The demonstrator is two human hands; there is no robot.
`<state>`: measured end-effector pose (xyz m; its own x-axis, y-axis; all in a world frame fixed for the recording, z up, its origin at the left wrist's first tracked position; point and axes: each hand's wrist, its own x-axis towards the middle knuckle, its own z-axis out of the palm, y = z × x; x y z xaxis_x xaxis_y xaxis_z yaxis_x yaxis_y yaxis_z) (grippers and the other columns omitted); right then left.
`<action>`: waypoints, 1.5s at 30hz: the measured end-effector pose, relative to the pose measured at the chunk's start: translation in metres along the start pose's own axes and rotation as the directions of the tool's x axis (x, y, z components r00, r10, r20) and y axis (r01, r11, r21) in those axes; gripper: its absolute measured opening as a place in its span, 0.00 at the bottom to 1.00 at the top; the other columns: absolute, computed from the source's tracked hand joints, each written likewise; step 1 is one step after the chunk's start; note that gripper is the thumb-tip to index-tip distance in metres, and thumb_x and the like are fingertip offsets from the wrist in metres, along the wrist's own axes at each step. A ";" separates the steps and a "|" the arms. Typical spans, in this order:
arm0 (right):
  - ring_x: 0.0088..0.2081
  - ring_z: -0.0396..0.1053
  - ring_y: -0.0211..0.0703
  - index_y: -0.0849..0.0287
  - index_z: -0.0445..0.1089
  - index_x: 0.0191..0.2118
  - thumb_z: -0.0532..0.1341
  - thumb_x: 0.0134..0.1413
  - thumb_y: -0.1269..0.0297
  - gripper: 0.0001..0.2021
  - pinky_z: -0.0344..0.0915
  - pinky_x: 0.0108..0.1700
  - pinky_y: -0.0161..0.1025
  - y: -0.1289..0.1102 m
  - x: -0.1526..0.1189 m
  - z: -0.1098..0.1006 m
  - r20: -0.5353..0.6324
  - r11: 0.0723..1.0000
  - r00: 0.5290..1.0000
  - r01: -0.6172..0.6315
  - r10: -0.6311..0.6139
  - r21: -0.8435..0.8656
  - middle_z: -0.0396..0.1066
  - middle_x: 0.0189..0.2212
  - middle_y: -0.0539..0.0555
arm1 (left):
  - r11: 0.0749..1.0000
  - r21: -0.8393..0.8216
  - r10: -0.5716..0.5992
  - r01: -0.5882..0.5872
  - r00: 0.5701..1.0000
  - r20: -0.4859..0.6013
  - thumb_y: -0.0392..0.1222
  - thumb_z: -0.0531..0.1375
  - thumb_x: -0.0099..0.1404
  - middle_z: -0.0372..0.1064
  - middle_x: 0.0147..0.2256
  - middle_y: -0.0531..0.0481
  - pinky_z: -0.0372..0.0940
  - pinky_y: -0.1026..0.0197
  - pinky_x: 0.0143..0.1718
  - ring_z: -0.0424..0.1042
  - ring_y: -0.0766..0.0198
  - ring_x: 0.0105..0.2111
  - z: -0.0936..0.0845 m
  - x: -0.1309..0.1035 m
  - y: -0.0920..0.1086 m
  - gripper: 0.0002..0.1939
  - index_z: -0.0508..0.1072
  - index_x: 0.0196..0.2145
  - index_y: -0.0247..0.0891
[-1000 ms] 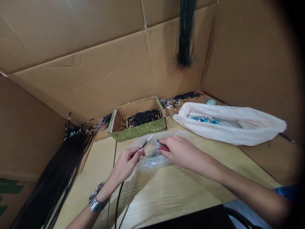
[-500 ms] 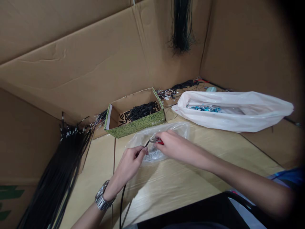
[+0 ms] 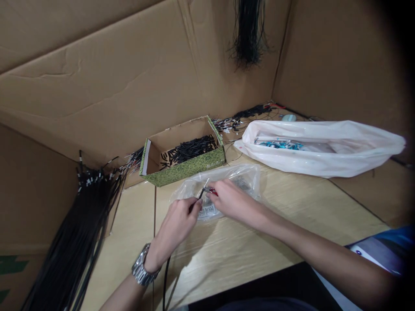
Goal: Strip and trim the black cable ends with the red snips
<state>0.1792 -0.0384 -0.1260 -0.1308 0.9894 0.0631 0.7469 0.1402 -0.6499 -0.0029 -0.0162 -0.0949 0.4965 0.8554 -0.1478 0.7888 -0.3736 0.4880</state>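
Note:
Between thumb and fingers, my left hand (image 3: 181, 218) pinches a black cable (image 3: 166, 276) near its end, and the rest hangs down toward the table's front edge. A thin white wire end (image 3: 206, 183) sticks up past the black sheath. My right hand (image 3: 228, 195) is closed around small red-handled cutting pliers (image 3: 212, 191); their metal jaws meet the cable close to where the white begins. Both hands are above a clear plastic bag (image 3: 248, 173) with printed letters. Whether the jaws are fully closed is too small to tell.
Behind the bag, a green patterned box (image 3: 181, 170) holds short black pieces. A white plastic bag (image 3: 324, 166) with blue items lies at right. Long black cables (image 3: 68, 237) are bundled at left; another black bundle (image 3: 249, 34) hangs on the cardboard wall (image 3: 129, 86).
The jaws stay at the cable end, and more white wire seems to show upright above the sheath. My right hand has shifted slightly left. The camera view has moved a little.

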 end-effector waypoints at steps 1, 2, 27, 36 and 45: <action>0.31 0.70 0.45 0.62 0.74 0.35 0.54 0.63 0.68 0.11 0.52 0.30 0.38 0.001 0.000 0.001 0.000 1.000 1.000 -0.001 0.001 0.000 0.75 0.29 0.59 | 1.000 0.003 0.000 0.000 1.000 0.002 0.43 0.51 0.72 0.64 0.20 0.54 0.49 0.61 0.29 0.62 0.63 0.23 0.000 0.000 0.000 0.18 0.72 0.26 0.39; 0.31 0.70 0.45 0.62 0.74 0.35 0.54 0.63 0.67 0.12 0.52 0.30 0.38 0.002 0.000 0.002 -0.001 1.000 1.000 -0.001 0.001 -0.002 0.75 0.29 0.59 | 1.000 0.005 0.000 0.000 1.000 0.002 0.43 0.51 0.72 0.64 0.20 0.53 0.49 0.61 0.29 0.62 0.63 0.23 0.000 0.000 0.001 0.17 0.72 0.26 0.39; 0.30 0.68 0.45 0.61 0.75 0.32 0.55 0.61 0.71 0.12 0.52 0.30 0.38 0.001 0.000 -0.004 -0.021 0.998 0.999 0.035 -0.034 0.054 0.72 0.26 0.57 | 0.989 -0.140 -0.031 0.044 0.995 0.093 0.53 0.50 0.72 0.58 0.21 0.56 0.49 0.63 0.26 0.58 0.63 0.23 -0.003 0.001 -0.004 0.23 0.75 0.30 0.37; 0.34 0.69 0.50 0.60 0.76 0.39 0.58 0.60 0.68 0.09 0.54 0.32 0.39 0.007 -0.007 -0.008 -0.044 0.999 0.999 -0.007 0.009 0.054 0.72 0.30 0.59 | 0.929 -0.339 -0.079 0.151 0.973 0.216 0.59 0.48 0.71 0.48 0.18 0.62 0.46 0.67 0.15 0.47 0.69 0.14 -0.007 0.005 -0.021 0.25 0.72 0.34 0.36; 0.34 0.70 0.49 0.60 0.76 0.38 0.57 0.61 0.67 0.09 0.55 0.31 0.38 -0.003 -0.007 -0.014 -0.033 0.999 0.999 0.001 0.000 0.052 0.72 0.30 0.58 | 0.935 -0.324 -0.061 0.145 0.965 0.256 0.63 0.46 0.72 0.47 0.18 0.63 0.48 0.67 0.15 0.48 0.69 0.14 -0.005 0.002 -0.020 0.27 0.71 0.37 0.36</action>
<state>0.1874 -0.0449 -0.1140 -0.1088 0.9902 0.0880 0.7116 0.1394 -0.6886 -0.0197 -0.0053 -0.1003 0.5238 0.7563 -0.3920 0.6918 -0.1091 0.7138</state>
